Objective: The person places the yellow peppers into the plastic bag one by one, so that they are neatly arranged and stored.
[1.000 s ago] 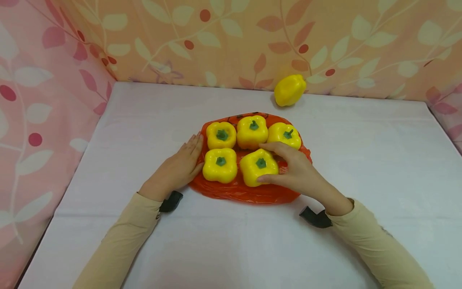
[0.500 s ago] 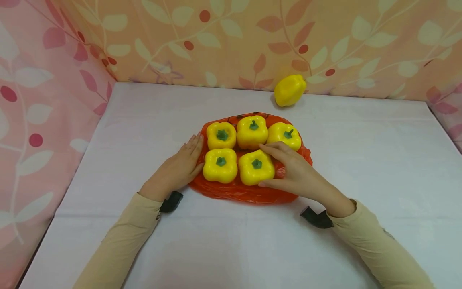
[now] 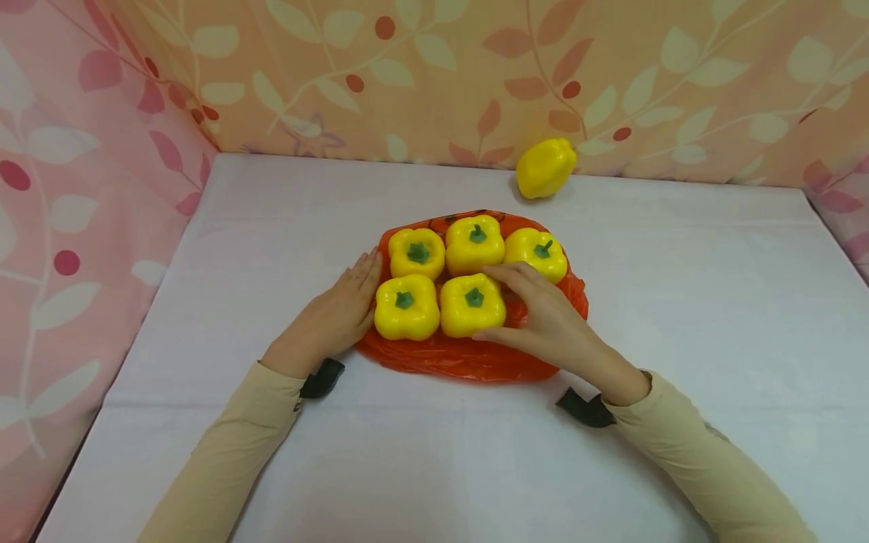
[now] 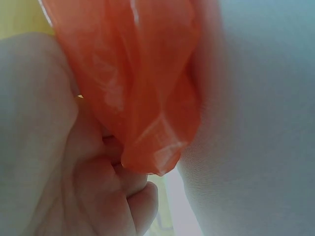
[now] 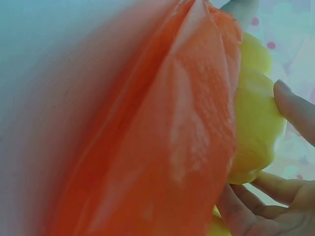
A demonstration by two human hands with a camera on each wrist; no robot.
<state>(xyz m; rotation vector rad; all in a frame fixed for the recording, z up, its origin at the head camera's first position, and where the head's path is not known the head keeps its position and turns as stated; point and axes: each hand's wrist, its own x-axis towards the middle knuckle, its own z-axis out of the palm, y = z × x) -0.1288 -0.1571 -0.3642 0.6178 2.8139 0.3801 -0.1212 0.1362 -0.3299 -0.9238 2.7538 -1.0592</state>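
Observation:
Several yellow bell peppers with green stems stand on a red plastic bag [image 3: 468,362] in the head view. My right hand [image 3: 553,313] has its thumb and fingers around the near right pepper [image 3: 468,317]; the right wrist view shows the thumb on that pepper [image 5: 258,123]. Just left of it is the near left pepper [image 3: 407,313]. My left hand [image 3: 333,313] lies along the bag's left edge with fingers straight, close beside the near left pepper. In the left wrist view, red plastic [image 4: 147,93] hangs in front of the palm and partly hides the fingers.
Behind the near pair, a back row holds a left pepper [image 3: 416,264], a middle pepper [image 3: 471,253] and a right pepper [image 3: 532,260]. Another yellow pepper [image 3: 545,170] lies on its side near the floral backdrop [image 3: 434,83]. White cloth [image 3: 421,460] covers the table.
My right hand has moved left with the near right pepper, which went left and slightly back. The near left pepper has shifted left, closer to my still left hand.

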